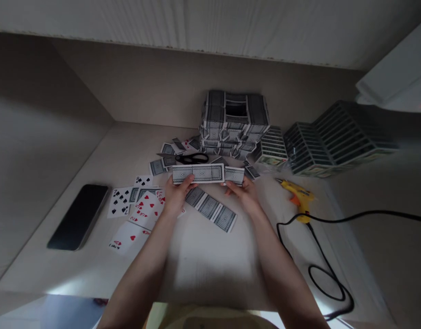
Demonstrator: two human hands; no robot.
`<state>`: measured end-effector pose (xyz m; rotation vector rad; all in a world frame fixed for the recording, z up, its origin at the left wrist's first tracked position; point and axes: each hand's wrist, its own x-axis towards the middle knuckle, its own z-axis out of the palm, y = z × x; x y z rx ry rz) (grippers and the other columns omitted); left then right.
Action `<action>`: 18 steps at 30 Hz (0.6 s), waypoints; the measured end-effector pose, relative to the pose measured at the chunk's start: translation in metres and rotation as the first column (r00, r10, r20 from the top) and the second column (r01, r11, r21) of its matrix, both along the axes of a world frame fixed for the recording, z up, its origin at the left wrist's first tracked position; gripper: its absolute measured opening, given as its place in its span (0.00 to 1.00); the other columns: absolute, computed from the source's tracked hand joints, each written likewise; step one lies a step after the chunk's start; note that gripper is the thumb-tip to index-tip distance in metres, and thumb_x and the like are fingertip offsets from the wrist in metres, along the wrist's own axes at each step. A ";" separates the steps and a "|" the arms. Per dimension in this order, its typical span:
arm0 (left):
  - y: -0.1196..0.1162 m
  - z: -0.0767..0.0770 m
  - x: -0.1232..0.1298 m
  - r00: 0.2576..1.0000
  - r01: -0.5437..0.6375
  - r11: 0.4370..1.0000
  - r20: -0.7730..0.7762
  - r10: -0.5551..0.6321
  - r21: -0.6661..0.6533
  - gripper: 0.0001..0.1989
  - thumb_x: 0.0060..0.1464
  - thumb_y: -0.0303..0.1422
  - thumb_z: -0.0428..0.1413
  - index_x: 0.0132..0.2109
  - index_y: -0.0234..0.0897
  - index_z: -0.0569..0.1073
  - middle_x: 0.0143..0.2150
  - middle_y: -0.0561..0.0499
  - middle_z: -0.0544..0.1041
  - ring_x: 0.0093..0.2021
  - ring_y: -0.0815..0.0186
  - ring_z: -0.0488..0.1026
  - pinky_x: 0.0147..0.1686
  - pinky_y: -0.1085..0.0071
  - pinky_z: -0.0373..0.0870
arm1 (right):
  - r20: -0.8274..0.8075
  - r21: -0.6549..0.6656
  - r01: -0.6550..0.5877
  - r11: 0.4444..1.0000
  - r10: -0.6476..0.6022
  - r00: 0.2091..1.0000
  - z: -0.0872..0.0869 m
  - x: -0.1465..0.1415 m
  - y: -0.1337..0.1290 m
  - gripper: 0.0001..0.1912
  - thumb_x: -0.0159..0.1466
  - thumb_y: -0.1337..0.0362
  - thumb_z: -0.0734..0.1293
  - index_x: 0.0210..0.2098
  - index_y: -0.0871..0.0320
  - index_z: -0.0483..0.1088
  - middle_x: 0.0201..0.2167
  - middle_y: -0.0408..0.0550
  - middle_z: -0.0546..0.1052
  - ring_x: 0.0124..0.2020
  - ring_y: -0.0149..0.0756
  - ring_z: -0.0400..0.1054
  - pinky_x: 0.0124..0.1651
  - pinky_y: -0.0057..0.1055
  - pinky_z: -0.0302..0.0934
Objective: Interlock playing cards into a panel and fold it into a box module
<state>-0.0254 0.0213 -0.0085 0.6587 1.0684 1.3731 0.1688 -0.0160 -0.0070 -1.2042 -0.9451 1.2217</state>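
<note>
A long strip of playing cards (pixel 205 173), patterned backs facing me, is held level above the table. Its left part is pinched by my left hand (pixel 178 194), thumb on the front. At the other end my right hand (pixel 242 192) grips a shorter card piece (pixel 234 175) that meets or overlaps the strip; whether the two are joined I cannot tell. Below my hands a second card strip (pixel 212 210) lies slanted on the table, backs up. Loose face-up cards (pixel 145 210) are spread beside my left forearm. Behind the held strip lie black-handled scissors (pixel 193 158) among card scraps.
A structure built of cards (pixel 234 119) stands at the back wall, with boxed card decks (pixel 272 146) and larger stacks (pixel 337 137) to its right. A yellow glue gun (pixel 299 196) with a looping black cord (pixel 328 269) lies at right. A phone (pixel 78 217) rests at left.
</note>
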 end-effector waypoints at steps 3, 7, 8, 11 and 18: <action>0.000 0.001 0.000 1.000 0.005 1.000 -0.026 -0.005 -0.001 0.19 0.32 0.32 0.67 0.35 0.35 0.72 0.33 0.52 0.76 0.30 0.69 0.73 0.30 0.71 0.74 | -0.005 -0.003 0.002 1.000 -0.002 1.000 0.000 0.000 0.000 0.14 0.50 0.56 0.71 0.32 0.56 0.68 0.28 0.45 0.78 0.19 0.32 0.66 0.25 0.31 0.62; 0.000 0.003 0.001 1.000 -0.020 1.000 0.016 0.020 -0.020 0.19 0.32 0.32 0.67 0.34 0.35 0.72 0.34 0.52 0.76 0.32 0.69 0.74 0.31 0.71 0.74 | -0.018 0.006 -0.010 1.000 0.011 1.000 0.002 -0.001 -0.001 0.14 0.51 0.56 0.71 0.33 0.56 0.68 0.30 0.45 0.78 0.19 0.30 0.66 0.25 0.31 0.63; -0.001 0.004 0.001 1.000 -0.018 1.000 0.017 0.018 -0.020 0.18 0.32 0.32 0.67 0.34 0.35 0.71 0.34 0.52 0.76 0.32 0.69 0.74 0.32 0.71 0.74 | -0.019 0.008 -0.009 1.000 0.009 1.000 0.002 -0.001 -0.001 0.14 0.52 0.56 0.71 0.33 0.56 0.68 0.30 0.45 0.78 0.19 0.30 0.66 0.25 0.31 0.63; -0.001 0.004 0.001 1.000 -0.012 1.000 0.009 0.012 -0.018 0.19 0.32 0.31 0.67 0.35 0.35 0.71 0.34 0.52 0.76 0.32 0.69 0.73 0.31 0.71 0.74 | -0.014 0.010 -0.008 1.000 0.008 1.000 0.002 -0.001 -0.001 0.14 0.52 0.56 0.71 0.33 0.56 0.69 0.30 0.45 0.78 0.19 0.30 0.65 0.25 0.31 0.62; -0.001 0.002 0.000 1.000 0.028 1.000 -0.010 -0.028 0.004 0.18 0.34 0.32 0.66 0.36 0.36 0.72 0.36 0.51 0.76 0.32 0.67 0.74 0.29 0.71 0.74 | 0.033 0.006 0.064 0.998 -0.065 0.997 0.003 -0.004 0.000 0.14 0.50 0.56 0.72 0.30 0.57 0.68 0.26 0.45 0.77 0.18 0.31 0.65 0.23 0.32 0.62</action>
